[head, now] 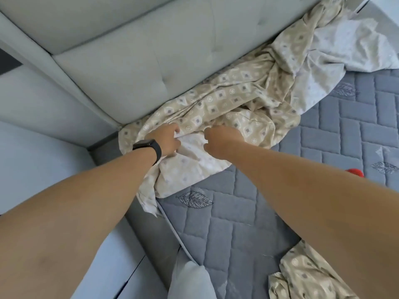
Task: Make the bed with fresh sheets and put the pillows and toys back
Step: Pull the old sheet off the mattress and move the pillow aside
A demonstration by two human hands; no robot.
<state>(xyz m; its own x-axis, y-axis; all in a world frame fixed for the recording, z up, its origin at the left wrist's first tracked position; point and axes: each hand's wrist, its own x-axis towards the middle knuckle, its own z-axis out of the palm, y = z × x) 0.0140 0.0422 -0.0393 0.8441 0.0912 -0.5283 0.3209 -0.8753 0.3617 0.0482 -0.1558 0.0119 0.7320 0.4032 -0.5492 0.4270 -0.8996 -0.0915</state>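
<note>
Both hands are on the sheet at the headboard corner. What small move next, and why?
Probably pull the sheet corner down over the mattress corner. Left hand and right hand grip it bunched there, and the mattress lies mostly bare.

A soft grey padded headboard (133,67) with button dents stands at the top of the bed. The dark grey bed frame (151,231) runs beside a pale wall (43,160). Soft daylight fills the room.
</note>
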